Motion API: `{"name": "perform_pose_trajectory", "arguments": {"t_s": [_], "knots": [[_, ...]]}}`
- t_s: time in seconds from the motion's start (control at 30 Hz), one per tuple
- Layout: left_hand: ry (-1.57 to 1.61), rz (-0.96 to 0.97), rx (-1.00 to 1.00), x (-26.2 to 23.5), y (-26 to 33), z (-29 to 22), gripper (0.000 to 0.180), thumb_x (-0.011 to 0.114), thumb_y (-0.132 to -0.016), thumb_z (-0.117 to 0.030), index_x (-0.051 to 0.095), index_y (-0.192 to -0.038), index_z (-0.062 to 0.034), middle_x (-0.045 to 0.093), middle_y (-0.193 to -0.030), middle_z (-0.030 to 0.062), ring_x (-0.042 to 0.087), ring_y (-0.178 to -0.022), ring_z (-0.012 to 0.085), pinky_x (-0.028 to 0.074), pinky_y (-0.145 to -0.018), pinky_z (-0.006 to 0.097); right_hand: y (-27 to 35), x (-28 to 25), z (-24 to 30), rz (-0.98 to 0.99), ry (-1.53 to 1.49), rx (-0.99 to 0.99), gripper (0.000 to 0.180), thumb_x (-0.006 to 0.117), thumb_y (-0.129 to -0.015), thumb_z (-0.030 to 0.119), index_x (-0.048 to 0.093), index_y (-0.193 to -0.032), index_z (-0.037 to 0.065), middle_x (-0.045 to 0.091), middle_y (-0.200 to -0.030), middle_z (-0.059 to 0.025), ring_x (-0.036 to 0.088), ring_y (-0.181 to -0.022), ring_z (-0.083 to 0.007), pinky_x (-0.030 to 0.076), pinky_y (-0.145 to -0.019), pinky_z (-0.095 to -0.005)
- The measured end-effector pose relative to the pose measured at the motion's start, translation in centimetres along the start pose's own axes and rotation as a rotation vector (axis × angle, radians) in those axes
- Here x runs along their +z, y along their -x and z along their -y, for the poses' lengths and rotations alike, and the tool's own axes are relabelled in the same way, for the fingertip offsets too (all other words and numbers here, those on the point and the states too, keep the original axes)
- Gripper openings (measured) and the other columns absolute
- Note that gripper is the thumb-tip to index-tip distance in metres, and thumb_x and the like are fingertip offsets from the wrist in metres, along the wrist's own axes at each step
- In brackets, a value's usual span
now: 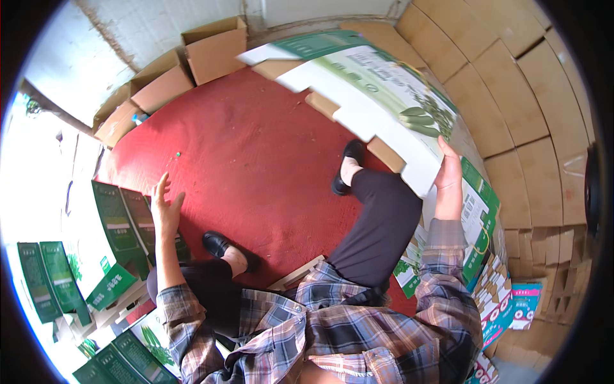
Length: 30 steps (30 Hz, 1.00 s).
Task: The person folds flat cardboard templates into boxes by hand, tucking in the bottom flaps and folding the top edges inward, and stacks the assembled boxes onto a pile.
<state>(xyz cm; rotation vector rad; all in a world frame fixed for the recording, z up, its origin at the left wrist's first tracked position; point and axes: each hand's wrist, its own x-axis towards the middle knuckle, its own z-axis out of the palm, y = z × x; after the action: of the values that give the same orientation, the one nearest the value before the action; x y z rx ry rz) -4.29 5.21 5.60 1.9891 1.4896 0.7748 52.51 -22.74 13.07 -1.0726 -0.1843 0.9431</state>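
My right hand (449,168) grips the near right edge of a flattened white-and-green printed carton (390,89). Its thumb lies on top and the other fingers are hidden beneath. The carton stretches away to the far left over the red floor, with tabs along its near left side, and its far end is blurred. My left hand (167,211) is raised with its fingers apart and nothing in it. Beside that hand stand dark green and white printed cartons (115,221) with their flaps up.
Open brown boxes (214,51) line the far left wall. Stacked brown cartons (540,83) form a wall on the right. More printed carton sheets (483,214) lie by my right arm. Below them are pink-and-teal printed packages (524,304). My feet rest on the red floor covering (268,153).
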Motion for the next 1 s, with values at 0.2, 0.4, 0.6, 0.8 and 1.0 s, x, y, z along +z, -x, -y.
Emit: {"name": "perform_pose_trajectory", "arguments": {"t_s": [0.2, 0.4, 0.6, 0.8, 1.0], "knots": [[0.375, -0.075, -0.150, -0.8, 0.2, -0.3, 0.096, 0.080, -0.066, -0.010, 0.027, -0.147, -0.0113, 0.043, -0.137, 0.0147, 0.048, -0.119, 0.0275, 0.043, -0.096, 0.040, -2.9, 8.7, -2.7, 0.174, 0.061, 0.307, 0.038, 0.053, -0.093, 0.028, 0.057, -0.116, -0.002, 0.065, -0.107, -0.0152, 0.066, -0.090, -0.0241, 0.054, -0.080, -0.0349], [0.375, -0.084, 0.251, -5.4, 0.2, -2.4, 0.037, 0.061, -0.086, -0.015, 0.058, -0.119, 0.0004, 0.053, -0.129, 0.0150, 0.050, -0.120, 0.0222, 0.038, -0.103, 0.035, -7.2, 11.4, -6.4, 0.410, 0.191, 0.516, 0.038, 0.050, -0.095, 0.028, 0.057, -0.115, -0.003, 0.066, -0.104, -0.0130, 0.065, -0.087, -0.0206, 0.052, -0.081, -0.0323], [0.596, 0.059, 0.099, -6.0, 1.5, -1.4, 0.027, 0.072, -0.077, -0.021, 0.069, -0.092, 0.0019, 0.068, -0.098, 0.0136, 0.061, -0.103, 0.0237, 0.045, -0.094, 0.035, -8.4, 13.9, -7.6, 0.422, 0.380, 0.434, 0.038, 0.048, -0.094, 0.034, 0.060, -0.108, 0.001, 0.067, -0.101, -0.0111, 0.065, -0.084, -0.0191, 0.052, -0.077, -0.0333], [0.838, 0.143, -0.240, -3.4, 2.0, 0.0, 0.025, 0.071, -0.083, -0.020, 0.066, -0.103, -0.0073, 0.066, -0.092, 0.0018, 0.060, -0.087, 0.0122, 0.048, -0.075, 0.027, -10.4, 12.4, -9.1, 0.209, 0.661, 0.466, 0.034, 0.049, -0.092, 0.035, 0.059, -0.108, 0.007, 0.067, -0.099, -0.0096, 0.065, -0.080, -0.0176, 0.052, -0.068, -0.0360], [0.744, 0.249, -0.461, -2.6, 2.4, -0.3, 0.042, 0.068, -0.086, -0.034, 0.060, -0.119, -0.0094, 0.063, -0.106, 0.0019, 0.058, -0.094, 0.0147, 0.049, -0.074, 0.031, -8.4, 14.7, -11.6, 0.102, 1.006, 0.131, 0.063, 0.064, -0.085, 0.032, 0.039, -0.136, 0.004, 0.056, -0.124, -0.0140, 0.056, -0.109, -0.0216, 0.050, -0.079, -0.0412]]}}
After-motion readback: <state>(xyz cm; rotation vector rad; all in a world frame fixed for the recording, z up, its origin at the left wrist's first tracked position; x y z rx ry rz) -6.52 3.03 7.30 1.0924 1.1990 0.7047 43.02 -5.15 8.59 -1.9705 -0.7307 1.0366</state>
